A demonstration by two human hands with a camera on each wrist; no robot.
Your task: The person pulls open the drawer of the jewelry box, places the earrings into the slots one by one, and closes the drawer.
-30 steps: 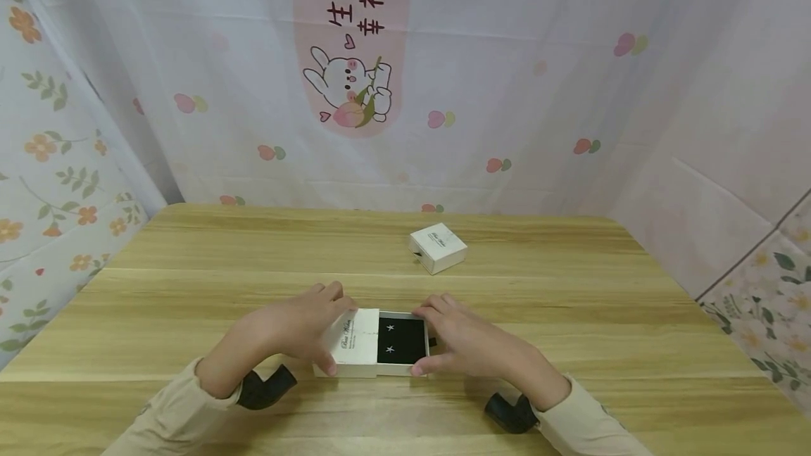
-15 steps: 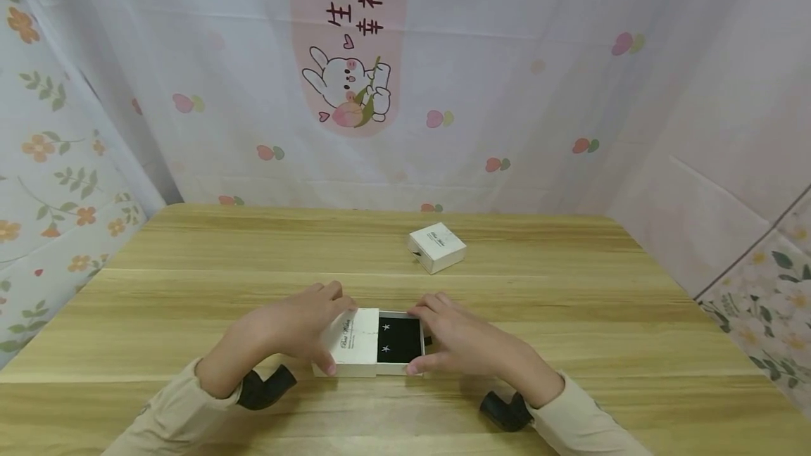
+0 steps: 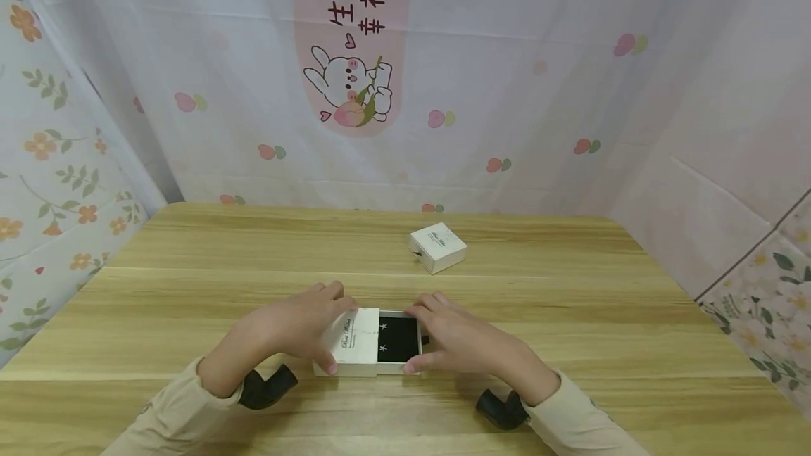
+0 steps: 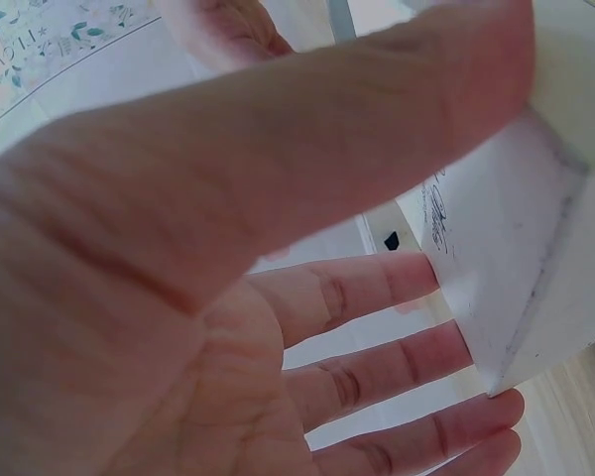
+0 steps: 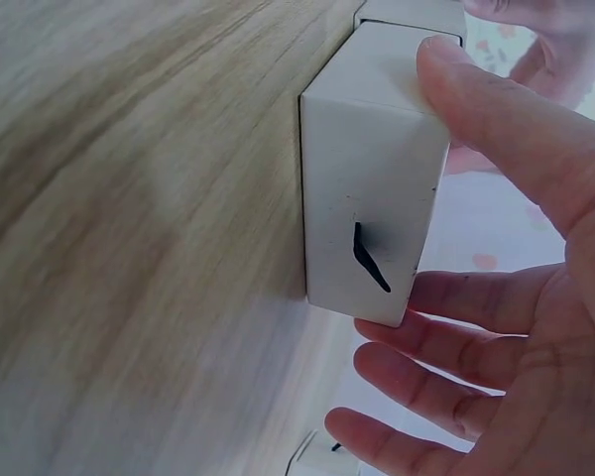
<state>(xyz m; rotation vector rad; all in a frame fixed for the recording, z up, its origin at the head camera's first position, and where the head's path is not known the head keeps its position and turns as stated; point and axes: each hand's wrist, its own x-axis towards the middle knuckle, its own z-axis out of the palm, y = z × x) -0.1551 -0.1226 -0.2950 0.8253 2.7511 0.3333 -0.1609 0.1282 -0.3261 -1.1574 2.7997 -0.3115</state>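
Note:
A white jewelry box lies on the table, its printed sleeve [image 3: 360, 336] at left and its drawer [image 3: 390, 369] partly out to the right. Inside the drawer, a black insert [image 3: 400, 347] carries two small star-shaped earrings [image 3: 383, 327], right beside the sleeve's edge. My left hand [image 3: 300, 326] grips the sleeve between thumb at the near side and fingers at the far side. With thumb and fingers on opposite sides, my right hand [image 3: 456, 336] holds the drawer's outer end. A black pull tab [image 5: 370, 260] sticks out of that end in the right wrist view.
Farther back on the wooden table [image 3: 222, 252] stands a second small white box [image 3: 438, 248] with similar print. A patterned white curtain [image 3: 507, 90] hangs behind the table. Black curved pieces [image 3: 266, 387] sit at both wrists, by the beige sleeves.
My right hand has moved slightly left and the drawer has slid a little farther into the sleeve, bringing the earrings closer to its edge. The left hand has stayed in place.

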